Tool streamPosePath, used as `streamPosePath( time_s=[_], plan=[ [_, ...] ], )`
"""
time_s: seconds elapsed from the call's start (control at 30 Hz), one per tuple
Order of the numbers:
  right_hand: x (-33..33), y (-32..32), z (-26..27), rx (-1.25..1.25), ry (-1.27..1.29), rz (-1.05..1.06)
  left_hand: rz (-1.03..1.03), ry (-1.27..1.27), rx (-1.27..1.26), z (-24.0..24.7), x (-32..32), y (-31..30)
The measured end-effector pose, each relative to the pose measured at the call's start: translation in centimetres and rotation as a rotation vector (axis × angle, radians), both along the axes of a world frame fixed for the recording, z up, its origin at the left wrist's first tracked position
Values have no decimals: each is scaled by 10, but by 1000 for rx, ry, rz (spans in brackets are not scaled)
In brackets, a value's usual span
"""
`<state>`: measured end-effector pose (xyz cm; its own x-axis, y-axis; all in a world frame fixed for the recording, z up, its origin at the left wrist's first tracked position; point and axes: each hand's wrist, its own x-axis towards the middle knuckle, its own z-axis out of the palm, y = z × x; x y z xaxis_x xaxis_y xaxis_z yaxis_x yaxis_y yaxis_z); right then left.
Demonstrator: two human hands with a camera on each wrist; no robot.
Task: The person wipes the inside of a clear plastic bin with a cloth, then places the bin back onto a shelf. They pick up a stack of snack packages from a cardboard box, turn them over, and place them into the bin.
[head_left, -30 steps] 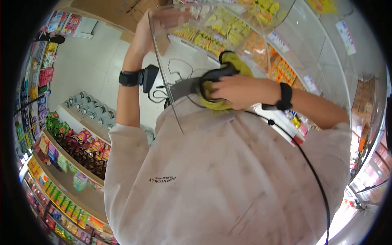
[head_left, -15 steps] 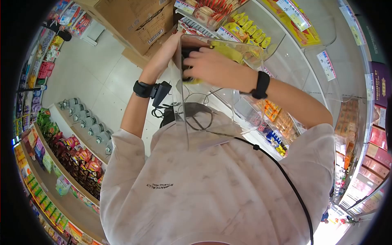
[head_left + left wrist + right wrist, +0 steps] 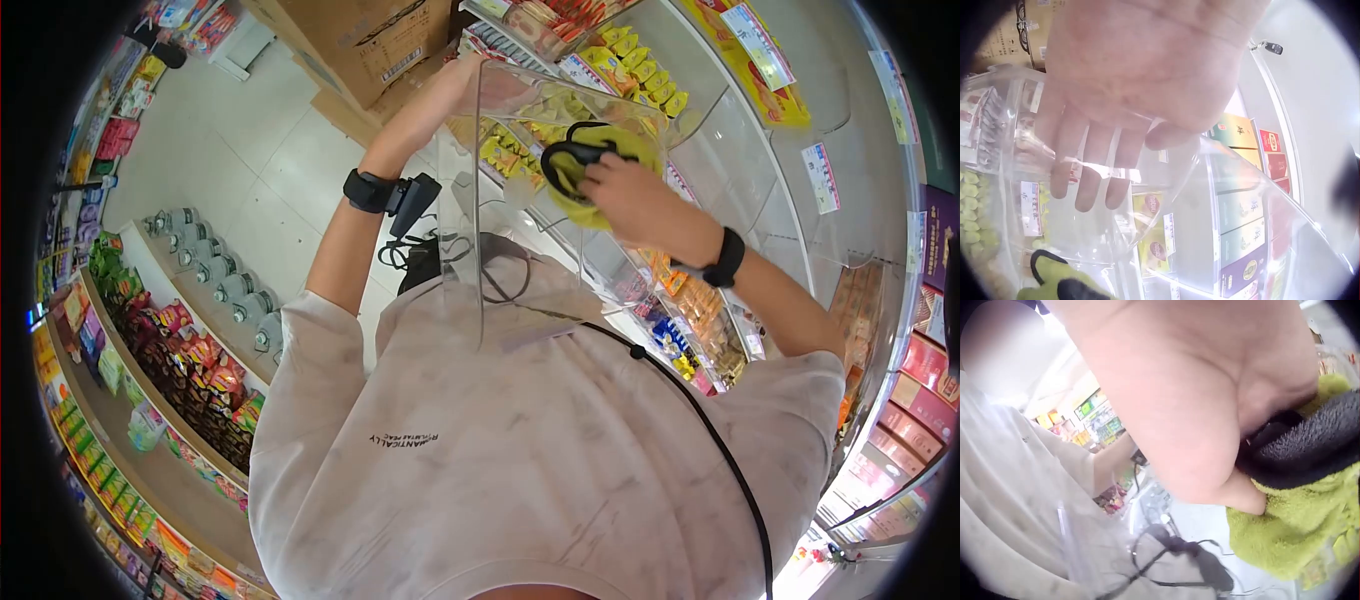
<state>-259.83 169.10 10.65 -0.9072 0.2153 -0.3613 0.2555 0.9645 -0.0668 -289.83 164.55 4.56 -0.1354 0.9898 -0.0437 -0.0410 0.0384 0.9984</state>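
In the head view, a clear plastic box (image 3: pixel 479 220) stands out in front of the torso. My left hand (image 3: pixel 455 100) lies against its far left side; the left wrist view shows that palm (image 3: pixel 1147 62), fingers straight on the clear plastic (image 3: pixel 1210 162). A yellow-green fuzzy cloth (image 3: pixel 640 150) with black parts is gripped by my right hand (image 3: pixel 640 205), at the box's right part. The right wrist view shows the right hand (image 3: pixel 1197 400) with the cloth (image 3: pixel 1297 531) and a dark fuzzy band (image 3: pixel 1316 440); most fingertips are hidden.
Snack shelves (image 3: pixel 700 130) curve behind the box and along the right. Cardboard boxes (image 3: pixel 370 50) are stacked at the top. On the left, a low shelf holds clear jars (image 3: pixel 230 290) and snack bags (image 3: pixel 200 350). A black cable (image 3: pixel 720 440) crosses the shirt.
The cloth and right hand went from near the torso up to the box's far left, then back rightward. The left hand and box have shifted right in the view.
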Motion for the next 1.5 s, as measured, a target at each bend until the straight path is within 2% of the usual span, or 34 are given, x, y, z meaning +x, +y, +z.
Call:
streamPosePath(
  time_s=[0.07,0.13,0.17,0.27,0.3,0.37,0.4,0.47,0.53,0.57,0.63,0.67,0.7,0.73,0.77,0.8,0.83,0.87,0.93,1.0,1.07,1.1,1.17,1.2,1.23,1.33,1.37,1.5],
  plan=[
    [15,-28,1,-164,-34,-67,58,-121,8,-18,-2,6],
    [26,-60,4,-362,-153,-126,64,-193,5,-6,1,2],
    [34,-76,6,-393,-100,-129,65,-229,1,-2,3,1],
    [38,-80,6,-443,-4,-161,-39,-183,-111,-4,-2,2],
    [33,-78,8,-456,24,-183,-143,-148,-81,-3,-7,2],
    [12,-68,18,-287,132,-205,-360,-77,-9,1,-17,12],
    [-1,-60,26,-192,183,-218,-305,-92,0,-7,-17,20],
    [-35,-48,38,-38,466,-302,-200,-127,12,-32,-13,28],
    [-64,-30,36,-67,638,-290,-190,-146,-2,-23,-7,29],
    [-79,-21,24,-117,553,-294,-182,-158,-13,-17,-3,25],
    [-97,-9,-6,-222,381,-290,-418,-234,47,16,9,17],
    [-97,-15,-17,-256,386,-327,-529,-271,81,27,11,15],
    [-102,-20,-19,-293,387,-357,-522,-239,83,32,12,18],
    [-105,-22,-18,-331,384,-380,-432,-175,52,36,12,14],
    [-97,-27,-14,-505,222,-417,-339,-112,19,39,14,8],
    [-87,-35,-29,-536,197,-342,-244,-51,-16,44,15,3],
    [-77,-55,-32,-551,134,-282,-256,-85,13,40,12,0],
    [-71,-64,-34,-632,-62,-181,-267,-119,44,35,7,0],
    [-52,-93,-36,-818,-116,-193,-267,-183,68,31,4,-2],
    [-53,-88,-36,-863,-120,-203,-243,-203,60,32,6,-3],
    [-67,-74,-21,-773,-52,-165,-218,-138,65,30,7,-3],
    [-72,-70,-36,-739,195,-222,-238,-128,59,27,4,-1],
    [-99,-56,-1,-558,498,-329,-309,-154,45,17,-2,7],
    [-104,-41,-6,-489,551,-342,-363,-193,37,11,-3,13],
    [-110,-22,-13,-419,601,-356,-429,-100,179,11,-6,14],
    [-108,-13,-11,-286,701,-294,-374,42,298,25,3,6],
    [-111,-11,-6,-256,727,-245,-335,-2,242,28,4,4],
    [-116,-22,28,-360,690,-350,-138,-164,40,20,5,4]
  ],
)
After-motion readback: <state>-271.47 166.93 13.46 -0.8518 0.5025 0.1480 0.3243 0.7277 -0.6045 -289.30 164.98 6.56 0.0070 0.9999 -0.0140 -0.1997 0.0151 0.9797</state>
